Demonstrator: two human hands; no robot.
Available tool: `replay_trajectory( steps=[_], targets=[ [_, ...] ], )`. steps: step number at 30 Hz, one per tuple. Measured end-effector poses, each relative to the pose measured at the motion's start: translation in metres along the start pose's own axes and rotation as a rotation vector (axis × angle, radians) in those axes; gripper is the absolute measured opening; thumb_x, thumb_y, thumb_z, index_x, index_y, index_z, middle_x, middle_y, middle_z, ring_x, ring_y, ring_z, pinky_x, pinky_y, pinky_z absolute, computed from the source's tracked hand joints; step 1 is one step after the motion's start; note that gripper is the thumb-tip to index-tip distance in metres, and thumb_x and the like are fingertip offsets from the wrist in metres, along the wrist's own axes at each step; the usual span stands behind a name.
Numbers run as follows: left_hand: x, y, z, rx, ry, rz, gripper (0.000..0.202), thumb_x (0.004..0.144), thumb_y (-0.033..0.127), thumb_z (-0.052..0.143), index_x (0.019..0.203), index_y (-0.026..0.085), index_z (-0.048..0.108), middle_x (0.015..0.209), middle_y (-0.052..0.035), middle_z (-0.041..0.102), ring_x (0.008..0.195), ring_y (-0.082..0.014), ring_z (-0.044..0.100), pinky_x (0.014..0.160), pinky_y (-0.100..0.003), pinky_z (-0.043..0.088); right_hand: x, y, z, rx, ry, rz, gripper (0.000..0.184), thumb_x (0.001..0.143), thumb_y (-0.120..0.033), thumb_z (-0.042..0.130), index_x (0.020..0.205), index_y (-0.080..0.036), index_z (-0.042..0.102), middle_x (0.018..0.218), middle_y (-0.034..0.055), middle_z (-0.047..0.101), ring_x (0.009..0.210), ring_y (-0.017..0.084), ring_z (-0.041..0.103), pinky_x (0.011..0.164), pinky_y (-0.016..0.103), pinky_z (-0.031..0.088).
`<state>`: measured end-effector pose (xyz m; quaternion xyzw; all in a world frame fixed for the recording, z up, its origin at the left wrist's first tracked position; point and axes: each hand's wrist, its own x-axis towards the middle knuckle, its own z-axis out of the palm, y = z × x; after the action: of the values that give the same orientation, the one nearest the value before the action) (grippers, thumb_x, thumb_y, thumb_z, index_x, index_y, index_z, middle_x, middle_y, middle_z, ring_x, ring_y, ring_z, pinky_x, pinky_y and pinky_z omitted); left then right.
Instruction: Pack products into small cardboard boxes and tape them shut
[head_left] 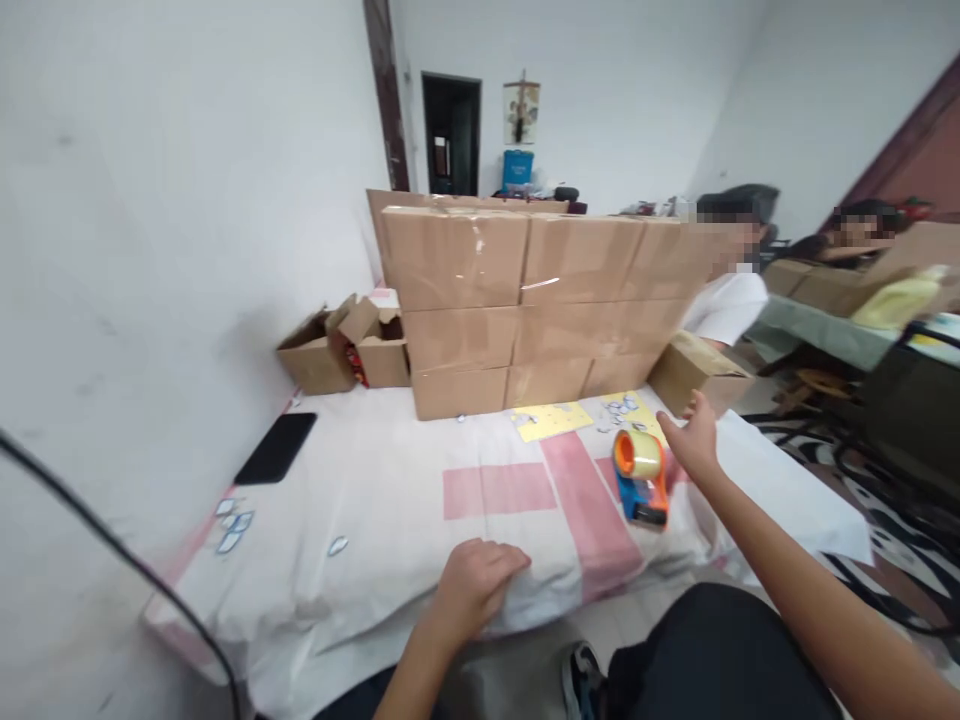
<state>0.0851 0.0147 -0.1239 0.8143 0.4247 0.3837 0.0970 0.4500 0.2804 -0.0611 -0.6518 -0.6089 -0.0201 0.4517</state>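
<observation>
Right hand (694,440): right of centre in the frame, reaching out over the bed (390,520), fingers (701,404) loosely spread, holding nothing. Tape dispenser (639,476): orange and blue with a clear roll, lying on the sheet just left of the right hand, close to it but apart. Left hand (476,585): lower centre, palm down on the bed's near edge, fingers curled onto the sheet; whether they pinch the cloth cannot be told. Small box (697,372): just beyond the right hand, tilted. Yellow sheets (551,420): flat behind the dispenser, small stickers scattered on and around them. Stacked cartons (525,300): a wall three rows high across the bed's far side. Open boxes (337,350): left of the stack. Black slab (276,447): left, by the wall. Two people (731,300): seated upper right.
</observation>
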Motion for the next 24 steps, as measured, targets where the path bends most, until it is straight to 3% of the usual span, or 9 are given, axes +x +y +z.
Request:
replay_trajectory(
  steps=[4, 8, 12, 15, 18, 22, 24],
  targets=[
    [-0.038, -0.013, -0.059, 0.160, 0.117, -0.107, 0.031, 0.089, 0.011, 0.045, 0.103, 0.023, 0.070, 0.096, -0.0055, 0.078, 0.083, -0.0203, 0.073, 0.068, -0.033, 0.054, -0.038, -0.113, 0.025, 0.169, -0.101, -0.358, 0.056, 0.082, -0.041, 0.056, 0.129, -0.013, 0.052, 0.119, 0.0181, 0.061, 0.105, 0.030, 0.061, 0.093, 0.048, 0.048],
    [-0.058, -0.017, -0.133, 0.344, 0.361, -0.207, 0.022, 0.086, 0.010, 0.053, 0.091, 0.024, 0.069, 0.083, -0.0006, 0.077, 0.067, -0.0167, 0.070, 0.062, -0.031, 0.052, -0.101, -0.229, 0.070, 0.329, -0.420, -0.632, 0.025, 0.088, -0.031, 0.051, 0.108, -0.019, 0.060, 0.098, 0.0094, 0.067, 0.087, 0.023, 0.064, 0.082, 0.038, 0.051],
    [-0.058, -0.018, -0.189, 0.441, 0.675, -0.248, 0.018, 0.082, 0.010, 0.059, 0.086, 0.025, 0.070, 0.077, 0.0026, 0.075, 0.061, -0.0143, 0.067, 0.060, -0.028, 0.052, -0.160, -0.323, 0.133, 0.371, -0.742, -0.748, 0.026, 0.087, -0.025, 0.052, 0.112, -0.023, 0.061, 0.097, 0.0037, 0.071, 0.076, 0.018, 0.064, 0.073, 0.031, 0.050],
    [-0.046, -0.041, -0.209, 0.473, 0.777, -0.327, 0.019, 0.080, 0.011, 0.057, 0.079, 0.024, 0.070, 0.072, 0.0041, 0.074, 0.055, -0.0121, 0.063, 0.058, -0.026, 0.050, -0.180, -0.384, 0.190, 0.353, -0.839, -0.683, 0.036, 0.087, -0.025, 0.053, 0.122, -0.024, 0.059, 0.092, 0.0018, 0.072, 0.073, 0.019, 0.064, 0.076, 0.033, 0.050],
    [-0.031, -0.079, -0.215, 0.520, 0.671, -0.419, 0.020, 0.079, 0.013, 0.057, 0.082, 0.024, 0.074, 0.074, 0.0046, 0.075, 0.052, -0.0114, 0.060, 0.056, -0.026, 0.046, -0.178, -0.434, 0.246, 0.409, -0.920, -0.526, 0.051, 0.084, -0.017, 0.056, 0.135, -0.021, 0.053, 0.090, 0.0033, 0.072, 0.082, 0.021, 0.066, 0.079, 0.035, 0.052],
    [-0.014, -0.123, -0.226, 0.654, 0.525, -0.546, 0.021, 0.077, 0.017, 0.059, 0.082, 0.027, 0.077, 0.071, 0.0043, 0.076, 0.055, -0.0148, 0.064, 0.055, -0.028, 0.042, -0.164, -0.478, 0.306, 0.596, -1.184, -0.245, 0.093, 0.075, -0.002, 0.057, 0.158, -0.020, 0.018, 0.091, 0.0040, 0.071, 0.063, 0.017, 0.064, 0.063, 0.032, 0.056],
    [-0.002, -0.142, -0.238, 0.692, 0.482, -0.652, 0.022, 0.077, 0.019, 0.059, 0.086, 0.028, 0.077, 0.072, 0.0032, 0.076, 0.064, -0.0171, 0.067, 0.058, -0.027, 0.042, -0.162, -0.491, 0.327, 0.671, -1.222, -0.137, 0.101, 0.073, -0.001, 0.060, 0.159, -0.022, 0.011, 0.088, 0.0031, 0.071, 0.056, 0.016, 0.062, 0.057, 0.031, 0.055]
  ],
)
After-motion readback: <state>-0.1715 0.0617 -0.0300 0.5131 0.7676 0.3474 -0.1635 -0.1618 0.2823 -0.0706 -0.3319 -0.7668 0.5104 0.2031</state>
